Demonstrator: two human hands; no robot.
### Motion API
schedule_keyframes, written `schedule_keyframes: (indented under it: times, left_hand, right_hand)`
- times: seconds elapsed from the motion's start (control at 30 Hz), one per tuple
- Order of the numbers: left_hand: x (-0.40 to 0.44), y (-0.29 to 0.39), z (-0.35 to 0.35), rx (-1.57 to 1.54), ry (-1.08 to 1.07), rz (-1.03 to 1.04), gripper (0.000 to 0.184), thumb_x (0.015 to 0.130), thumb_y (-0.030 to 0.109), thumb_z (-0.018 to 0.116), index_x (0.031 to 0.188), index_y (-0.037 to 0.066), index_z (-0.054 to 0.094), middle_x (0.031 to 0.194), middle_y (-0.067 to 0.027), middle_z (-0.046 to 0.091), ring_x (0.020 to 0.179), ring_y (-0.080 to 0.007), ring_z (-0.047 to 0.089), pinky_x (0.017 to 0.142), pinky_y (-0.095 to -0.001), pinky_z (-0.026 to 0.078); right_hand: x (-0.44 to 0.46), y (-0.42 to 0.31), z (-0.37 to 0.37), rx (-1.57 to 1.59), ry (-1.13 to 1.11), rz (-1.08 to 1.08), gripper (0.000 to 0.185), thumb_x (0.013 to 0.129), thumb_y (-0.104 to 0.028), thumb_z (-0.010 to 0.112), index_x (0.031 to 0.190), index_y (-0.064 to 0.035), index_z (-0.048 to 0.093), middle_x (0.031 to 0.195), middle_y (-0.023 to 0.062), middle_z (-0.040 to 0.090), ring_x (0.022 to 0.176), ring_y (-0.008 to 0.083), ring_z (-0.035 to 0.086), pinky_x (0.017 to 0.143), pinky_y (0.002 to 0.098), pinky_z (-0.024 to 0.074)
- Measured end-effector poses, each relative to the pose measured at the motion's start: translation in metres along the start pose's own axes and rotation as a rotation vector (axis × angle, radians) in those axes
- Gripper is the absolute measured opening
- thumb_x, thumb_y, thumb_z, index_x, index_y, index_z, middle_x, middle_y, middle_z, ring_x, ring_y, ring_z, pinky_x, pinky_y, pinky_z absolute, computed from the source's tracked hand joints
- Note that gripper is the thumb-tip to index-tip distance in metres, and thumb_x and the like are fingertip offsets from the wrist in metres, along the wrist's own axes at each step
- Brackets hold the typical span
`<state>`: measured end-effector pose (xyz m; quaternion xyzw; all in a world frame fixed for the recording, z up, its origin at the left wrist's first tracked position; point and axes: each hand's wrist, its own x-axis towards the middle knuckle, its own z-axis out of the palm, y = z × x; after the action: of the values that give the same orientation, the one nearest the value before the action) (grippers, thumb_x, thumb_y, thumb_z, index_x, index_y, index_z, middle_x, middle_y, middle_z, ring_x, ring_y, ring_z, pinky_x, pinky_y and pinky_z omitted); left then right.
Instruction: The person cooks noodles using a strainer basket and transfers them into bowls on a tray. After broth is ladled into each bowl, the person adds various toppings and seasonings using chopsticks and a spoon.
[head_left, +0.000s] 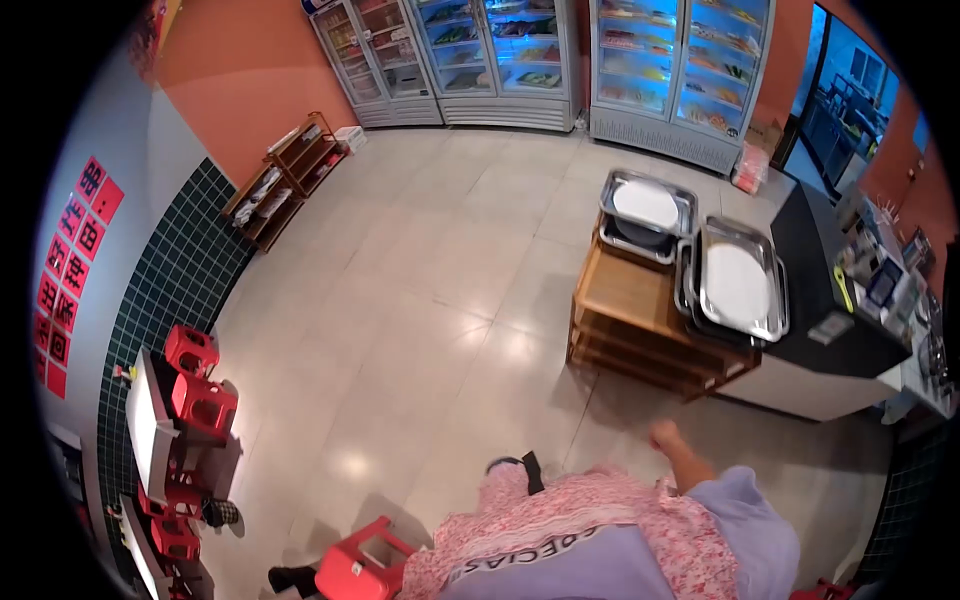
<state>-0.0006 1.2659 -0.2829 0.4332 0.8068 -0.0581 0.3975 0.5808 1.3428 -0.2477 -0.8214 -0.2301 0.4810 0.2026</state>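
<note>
My right hand (pixel 666 437) hangs beside my body over the tiled floor, fingers curled in, with nothing visible in it. The wooden shelf cart (pixel 630 290) is ahead of that hand, apart from it. On the cart rest metal trays, one with a white sheet or lid (pixel 735 285) and another with a white oval cover (pixel 645 205). My left hand does not show. I wear a pink flowered apron (pixel 600 500) over a lilac top. A red plastic stool (pixel 365 565) is at my left side, partly covered by the apron.
Glass-door fridges (pixel 500 60) line the far wall. A low wooden rack (pixel 285 180) stands at left. Red stools (pixel 205 400) sit by white tables (pixel 150 430) along the left wall. A black-and-white counter (pixel 830 340) with items on it is at right, near a doorway.
</note>
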Motion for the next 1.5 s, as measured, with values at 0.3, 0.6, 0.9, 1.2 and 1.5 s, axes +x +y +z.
schedule_keyframes:
  times: [0.3,0.6,0.9,1.2,1.5]
  left_hand:
    - [0.283,0.206,-0.226,-0.147,-0.191,-0.109,0.021,0.086,0.024,0.047,0.084,0.006,0.057,0.071,-0.0098,0.059,0.066,-0.0242,0.057,0.060,-0.0382,0.048]
    - [0.625,0.824,-0.557,-1.007,0.097,0.534,0.016,0.092,0.023,0.047,0.083,0.009,0.047,0.067,-0.0024,0.049,0.054,-0.0122,0.049,0.044,-0.0245,0.041]
    - [0.440,1.312,-0.624,-0.584,-0.298,1.247,0.032,0.094,0.022,0.046,0.120,0.004,0.048,0.110,-0.0077,0.057,0.083,-0.0120,0.058,0.074,-0.0260,0.048]
    - [0.357,1.717,-0.558,-0.433,-0.303,1.886,0.027,0.092,0.014,0.047,0.115,0.001,0.053,0.107,-0.0077,0.058,0.083,-0.0102,0.055,0.077,-0.0255,0.046]
    - [0.102,1.981,-0.359,-0.495,-0.203,3.148,0.034,0.091,0.026,0.050,0.118,0.006,0.053,0.117,-0.0071,0.055,0.097,-0.0171,0.054,0.089,-0.0314,0.042]
  right_hand:
    - [0.172,-0.437,0.099,0.265,-0.312,-0.555,0.030,0.091,-0.015,0.047,0.118,-0.0020,0.046,0.079,0.0021,0.056,0.065,0.0102,0.054,0.056,0.0223,0.0446]
    - [0.295,-0.551,0.036,0.605,0.111,-0.120,0.030,0.091,-0.020,0.049,0.115,-0.0034,0.052,0.082,0.0064,0.061,0.066,0.0106,0.057,0.058,0.0246,0.0496]
    - [0.520,-0.773,-0.106,0.668,0.162,-0.275,0.028,0.088,-0.012,0.049,0.114,-0.0026,0.051,0.083,0.0052,0.059,0.074,0.0124,0.057,0.064,0.0260,0.0490]
    - [0.621,-0.870,-0.350,0.018,0.494,-0.217,0.034,0.086,-0.020,0.056,0.116,-0.0064,0.052,0.085,0.0084,0.060,0.078,0.0184,0.059,0.073,0.0306,0.0467]
    - [0.441,-0.962,-0.757,-0.482,1.732,-0.249,0.027,0.092,-0.019,0.040,0.112,-0.0052,0.052,0.096,0.0083,0.057,0.087,0.0194,0.054,0.081,0.0326,0.0444]
